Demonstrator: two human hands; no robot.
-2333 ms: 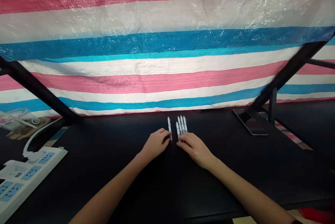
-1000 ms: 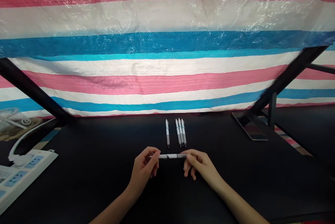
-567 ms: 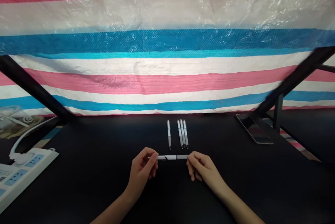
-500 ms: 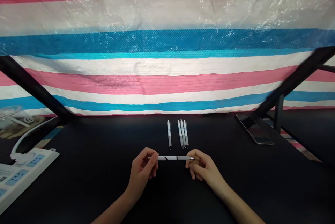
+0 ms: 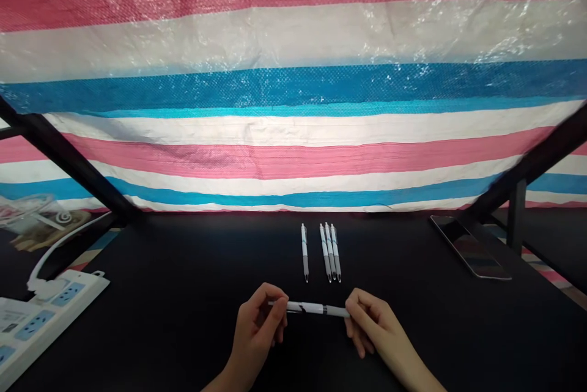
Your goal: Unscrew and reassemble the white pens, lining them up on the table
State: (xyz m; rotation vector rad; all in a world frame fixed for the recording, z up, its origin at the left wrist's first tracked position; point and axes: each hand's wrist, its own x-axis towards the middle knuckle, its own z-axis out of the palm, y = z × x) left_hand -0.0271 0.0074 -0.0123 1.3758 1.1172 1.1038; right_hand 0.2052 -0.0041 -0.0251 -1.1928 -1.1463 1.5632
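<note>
A white pen (image 5: 312,307) with a grey grip lies level between my two hands, above the black table. My left hand (image 5: 262,320) pinches its clip end between thumb and fingers. At the other end, my right hand (image 5: 372,323) closes on the grip and hides the tip. Beyond my hands a single similar pen (image 5: 304,252) lies with its tip toward me. Just right of it, a group of three pens (image 5: 330,252) rests side by side, pointing the same way.
A phone (image 5: 470,247) lies at the back right of the black table (image 5: 192,269). On the left sits a white power strip (image 5: 59,318) with a plugged-in cable. Dark slanted bars (image 5: 73,162) flank a striped plastic sheet (image 5: 293,159) behind the table.
The thumb and fingers of my right hand have closed over the pen's tip, which showed before. The whole view has shifted, so the table things appear lower.
</note>
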